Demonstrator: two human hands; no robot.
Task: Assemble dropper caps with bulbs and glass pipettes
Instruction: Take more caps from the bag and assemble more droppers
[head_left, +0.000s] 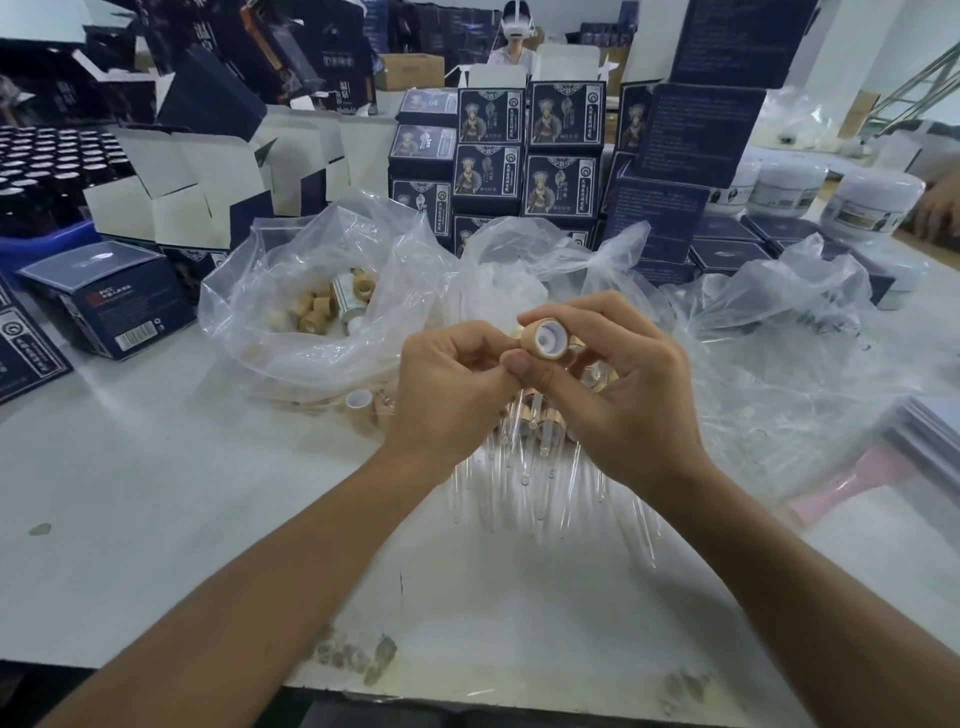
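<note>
**Cap in hand, open end up toward camera — bulb seating in progress, pipette not yet in**

Right hand (618, 384) grips one wood-tone dropper cap (544, 340), thumb and fingers curled round its side wall. Cap axis points roughly at the camera: white liner and centre hole face us, held above the desk (156, 493) at mid-frame.

Left hand (452, 387) sits just left of the cap, fingers curled, thumb tip touching the cap's lower-left rim. It seems to pinch something small against it, probably the bulb; can't resolve it.

Key relation: the glass pipettes (524, 467) lie directly below both hands, fanned on the desk with long axes running toward the person, tips nearest the body. Some already carry caps at the far end. Both hands are about equally near; left looks the freer one for the pick, I'd guess.

Next move, my read: pipette must go in along the cap axis through the centre hole, so either cap or tube needs to be re-aimed first.

Loose caps in the clear plastic bag (311, 312), left of the hands. Dark printed cartons (488, 156) stacked behind.
</note>
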